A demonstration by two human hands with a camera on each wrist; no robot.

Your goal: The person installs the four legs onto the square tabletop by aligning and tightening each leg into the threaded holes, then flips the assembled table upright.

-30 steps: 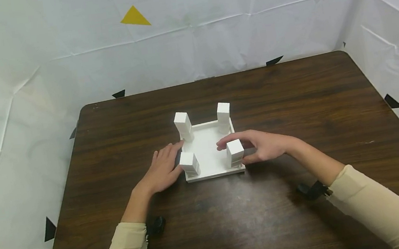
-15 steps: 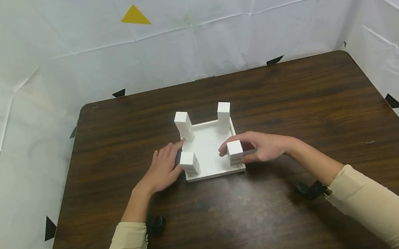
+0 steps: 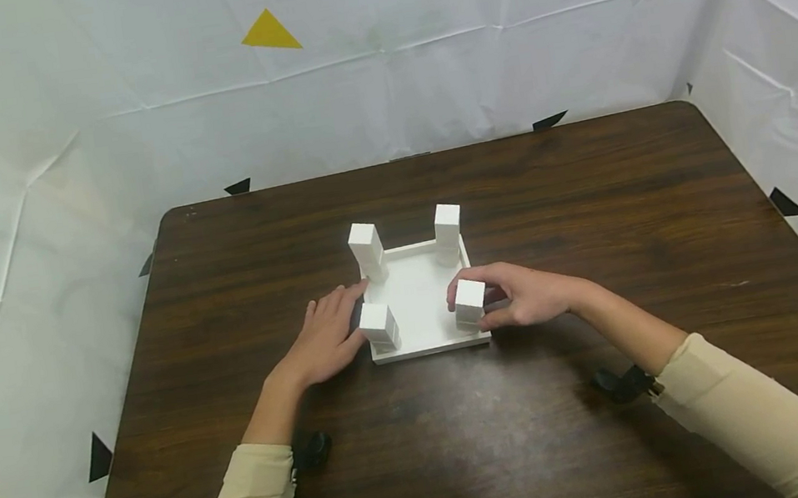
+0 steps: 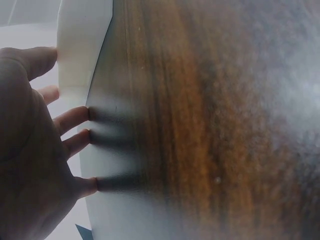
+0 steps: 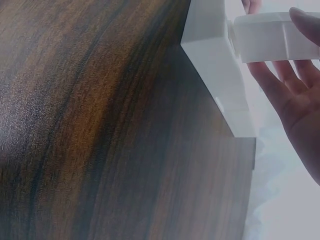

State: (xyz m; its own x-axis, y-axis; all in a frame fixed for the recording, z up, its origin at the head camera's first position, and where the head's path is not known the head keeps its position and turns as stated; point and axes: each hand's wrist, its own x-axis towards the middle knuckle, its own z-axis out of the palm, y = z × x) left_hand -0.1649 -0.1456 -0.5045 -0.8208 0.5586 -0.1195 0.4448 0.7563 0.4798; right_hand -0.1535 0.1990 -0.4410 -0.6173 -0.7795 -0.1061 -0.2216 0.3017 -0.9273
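Observation:
A square white tray-like panel with a low rim lies on the wooden table. At each corner stands a square white post. My right hand grips the near-right post, with fingers behind it and the thumb on its near side. In the right wrist view, that post sits between thumb and fingers. My left hand rests at the panel's left edge, fingers extended, index finger and thumb touching the side between the near-left post and the far-left post. In the left wrist view, the other fingertips meet the tabletop.
The far-right post stands at the back corner. Brown table surrounds the panel, its far edge against white sheeting marked with yellow and black triangles. Dark camera mounts hang at both wrists.
The right hand's fingers have drawn in around the near-right post, which turns and tilts slightly. My left hand and the panel stay in place.

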